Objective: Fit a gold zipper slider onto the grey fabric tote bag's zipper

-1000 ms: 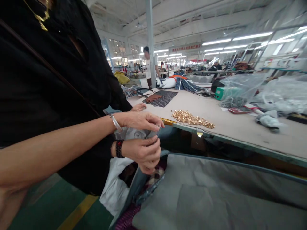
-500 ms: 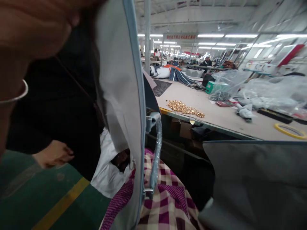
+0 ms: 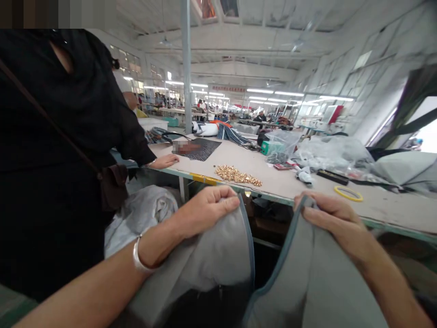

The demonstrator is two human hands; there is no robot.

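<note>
My left hand (image 3: pixel 205 210) is clenched on the left rim of a grey fabric bag (image 3: pixel 218 255) with blue piping. A silver bangle circles that wrist. My right hand (image 3: pixel 327 216) pinches the right rim of the same bag, fingers curled over the edge. The two rims are held apart, and the dark opening lies between them. Both hands hover just in front of the work table's edge (image 3: pixel 273 199).
A person in black (image 3: pixel 58 159) stands at my left, one hand (image 3: pixel 165 161) resting on the table. On the table lie a heap of gold metal pieces (image 3: pixel 237 175), a yellow tape ring (image 3: pixel 348 193), dark fabric (image 3: pixel 201 149), a green box (image 3: pixel 271 147) and plastic bags (image 3: pixel 327 152).
The grey bag was lifted close to the camera, showing checked lining; now it is lowered and both my hands hold its rim apart. The view has swung up and left.
</note>
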